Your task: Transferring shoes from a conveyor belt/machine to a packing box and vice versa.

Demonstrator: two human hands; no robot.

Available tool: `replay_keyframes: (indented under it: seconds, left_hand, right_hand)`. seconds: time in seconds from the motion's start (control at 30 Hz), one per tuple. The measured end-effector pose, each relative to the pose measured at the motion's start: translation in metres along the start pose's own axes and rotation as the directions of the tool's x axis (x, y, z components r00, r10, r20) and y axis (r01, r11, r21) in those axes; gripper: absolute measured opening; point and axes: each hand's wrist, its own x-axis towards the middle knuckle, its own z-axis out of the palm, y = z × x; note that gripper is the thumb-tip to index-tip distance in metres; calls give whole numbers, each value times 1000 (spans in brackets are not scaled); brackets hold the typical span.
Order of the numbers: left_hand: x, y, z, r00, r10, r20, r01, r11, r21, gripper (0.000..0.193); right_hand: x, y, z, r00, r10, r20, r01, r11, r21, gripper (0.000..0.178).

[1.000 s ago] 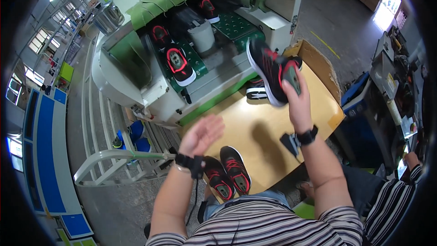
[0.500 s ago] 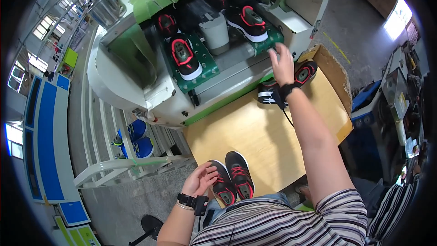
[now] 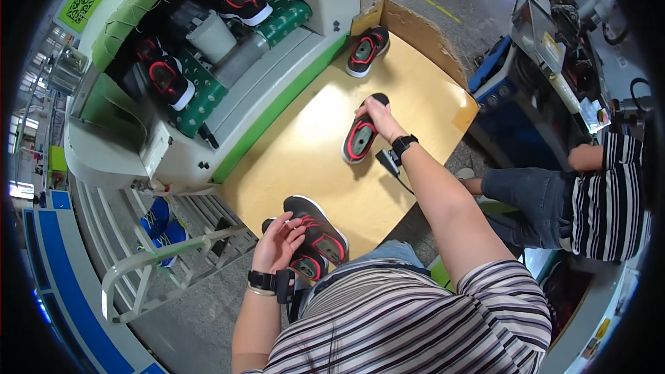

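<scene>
My right hand [image 3: 377, 116] is closed around the toe end of a black sneaker [image 3: 360, 140] with red trim. That sneaker is over the middle of the wooden board, its heel end pointing toward me. Another black-and-red sneaker [image 3: 368, 51] stands alone at the board's far edge. Close to my body lies a pair of black sneakers with red laces, the right one [image 3: 320, 225] showing fully and the left one [image 3: 309, 265] partly covered. Over this pair hovers my left hand [image 3: 279, 241], palm turned up, fingers loosely curled and apart, with nothing in it.
A white-and-green machine [image 3: 277, 73] borders the board at far left, with more sneakers [image 3: 170, 83] on its green dotted belts. A cardboard edge [image 3: 422, 38] rims the far right. Left is a white rack [image 3: 149, 253] holding blue shoes; at right, another person [image 3: 603, 197].
The view has swung to the right. My right hand has left the machine's belt edge and taken hold of a sneaker on the board. My left hand stays beside the near pair.
</scene>
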Motion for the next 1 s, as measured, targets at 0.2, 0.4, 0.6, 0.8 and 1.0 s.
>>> replay_keyframes:
  seconds: [0.2,0.4,0.6,0.8,1.0]
  left_hand:
    - [61,-40,70,936,298,188,-309,438,844,86]
    - [128,-88,70,793,490,362,-502,189,844,102]
    - [83,11,78,975,-25,221,1,994,110,57]
    - [19,100,127,659,745,105,-737,612,286,85]
    - [33,197,112,470,878,-93,-680,428,595,97]
  right_hand:
    - [-103,-43,50,935,-8,355,-200,814,545,71]
    - [-181,-36,44,918,393,-48,-251,671,697,40]
    - [-224,-50,73,912,114,394,-186,971,149,57]
    - [-216,-115,135,742,-78,665,161,985,-64,97]
    - [-228,-92,153,849,-161,502,221,973,-61,90]
